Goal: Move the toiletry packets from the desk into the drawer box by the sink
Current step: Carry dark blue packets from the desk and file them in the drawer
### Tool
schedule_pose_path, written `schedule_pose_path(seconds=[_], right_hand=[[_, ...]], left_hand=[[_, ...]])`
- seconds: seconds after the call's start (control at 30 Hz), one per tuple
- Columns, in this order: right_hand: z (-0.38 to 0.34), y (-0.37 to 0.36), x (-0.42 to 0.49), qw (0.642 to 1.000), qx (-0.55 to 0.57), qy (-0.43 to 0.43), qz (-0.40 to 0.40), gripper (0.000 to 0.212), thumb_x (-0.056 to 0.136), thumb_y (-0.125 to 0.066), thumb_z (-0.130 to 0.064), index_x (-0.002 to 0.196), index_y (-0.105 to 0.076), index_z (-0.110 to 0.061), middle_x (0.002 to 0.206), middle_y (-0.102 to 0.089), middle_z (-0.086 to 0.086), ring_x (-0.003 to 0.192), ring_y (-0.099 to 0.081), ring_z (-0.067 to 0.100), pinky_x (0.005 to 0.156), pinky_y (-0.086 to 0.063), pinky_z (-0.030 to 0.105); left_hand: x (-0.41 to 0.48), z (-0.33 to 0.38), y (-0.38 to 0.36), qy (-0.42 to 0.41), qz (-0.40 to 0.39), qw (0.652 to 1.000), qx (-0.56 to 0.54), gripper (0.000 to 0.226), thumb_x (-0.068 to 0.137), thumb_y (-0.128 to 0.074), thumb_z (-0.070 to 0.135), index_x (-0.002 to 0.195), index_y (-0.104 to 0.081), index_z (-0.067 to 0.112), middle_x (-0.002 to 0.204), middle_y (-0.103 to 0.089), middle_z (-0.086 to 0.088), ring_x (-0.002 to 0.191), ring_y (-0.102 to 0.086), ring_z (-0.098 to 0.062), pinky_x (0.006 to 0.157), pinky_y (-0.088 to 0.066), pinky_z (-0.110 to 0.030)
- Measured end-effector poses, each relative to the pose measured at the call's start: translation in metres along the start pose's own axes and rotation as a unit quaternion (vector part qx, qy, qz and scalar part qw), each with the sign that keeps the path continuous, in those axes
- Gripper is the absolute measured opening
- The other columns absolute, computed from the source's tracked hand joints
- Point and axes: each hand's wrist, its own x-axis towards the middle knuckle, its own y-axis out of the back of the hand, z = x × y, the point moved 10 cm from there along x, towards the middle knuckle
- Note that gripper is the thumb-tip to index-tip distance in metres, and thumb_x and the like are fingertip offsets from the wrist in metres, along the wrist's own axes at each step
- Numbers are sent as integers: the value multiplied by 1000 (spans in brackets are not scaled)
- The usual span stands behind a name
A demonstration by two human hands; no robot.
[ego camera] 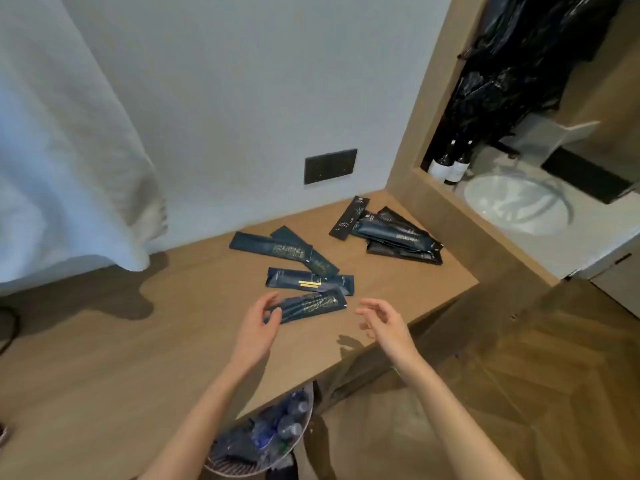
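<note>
Currently the nearest packet lies on the desk, long axis running 8 to 2 o'clock. Left hand, half open and holding nothing, touches its 8 o'clock end and is nearer. Right hand, open and empty, hovers just off the 3 o'clock end.

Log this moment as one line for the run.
left hand: open, at nearest packet | right hand: open, empty | packets on desk

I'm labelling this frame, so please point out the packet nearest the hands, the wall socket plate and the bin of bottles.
nearest packet (311,306): head view, middle of its dark face.
wall socket plate (330,166): head view, plate centre.
bin of bottles (270,462): head view, front rim.
</note>
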Motion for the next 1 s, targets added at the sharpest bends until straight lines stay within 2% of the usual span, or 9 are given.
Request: schedule_pose_path(seconds=[0.1,0.17,0.3,0.4,0.47,0.67,0.83,0.9,1.0], right_hand=[[1,-21,35,992,-121,21,-22,20,98,-49,-25,117,-55,-28,114,-59,-9,100,-57,9,76,-46,17],[9,-36,57,982,-184,23,-45,27,98,-49,-22,125,-52,-22,124,-53,-7,104,-54,7,87,-46,23],[23,-60,102,944,-318,47,-70,38,94,-55,-22,132,-50,-20,135,-48,1,124,-46,17,104,-40,34],[26,-78,128,923,-369,62,-92,45,91,-57,-21,136,-48,-21,140,-47,2,129,-41,23,108,-35,35],[29,-89,142,906,-404,67,-109,50,92,-57,-23,140,-44,-23,146,-42,1,134,-35,25,110,-32,38],[37,-114,170,851,-484,84,-186,57,95,-51,-27,148,-30,-31,156,-29,-5,136,-27,28,111,-32,44],[38,-114,183,803,-548,142,-185,59,96,-50,-27,150,-26,-28,153,-33,-8,124,-33,25,99,-43,42],[33,-110,184,796,-556,170,-171,58,95,-53,-25,148,-30,-25,146,-41,-6,121,-37,23,94,-46,38],[26,-102,185,794,-557,194,-147,53,95,-53,-25,145,-37,-21,136,-51,-1,119,-41,23,93,-46,36]], left_hand=[[23,-22,-5,16,-7,998,67,46,96,-50,19,141,-41,16,139,-48,-2,118,-45,-6,95,-37,-22],[34,-37,-15,25,-26,993,109,49,95,-52,25,142,-39,20,138,-48,0,112,-44,-2,93,-38,-21],[49,-59,-27,16,-47,980,191,59,87,-58,38,141,-35,31,138,-46,6,118,-50,-10,101,-47,-38],[60,-74,-42,20,-90,950,297,72,88,-55,46,149,-20,29,158,-20,5,145,-20,-20,117,-25,-45],[65,-84,-49,29,-114,935,334,75,89,-52,49,151,-12,32,161,-7,6,149,-4,-21,120,-13,-48],[66,-102,-60,33,-135,900,414,68,94,-44,48,151,-9,37,160,-10,10,149,-1,-24,115,5,-56],[70,-104,-57,75,-117,877,460,57,98,-41,40,150,-18,33,155,-27,9,147,-16,-20,118,-3,-50],[68,-98,-56,51,-87,878,467,55,95,-49,40,146,-32,30,146,-43,6,140,-32,-19,116,-16,-48],[66,-85,-56,-9,-44,878,476,58,60,-86,37,113,-68,26,98,-72,5,93,-68,-17,88,-53,-43]])
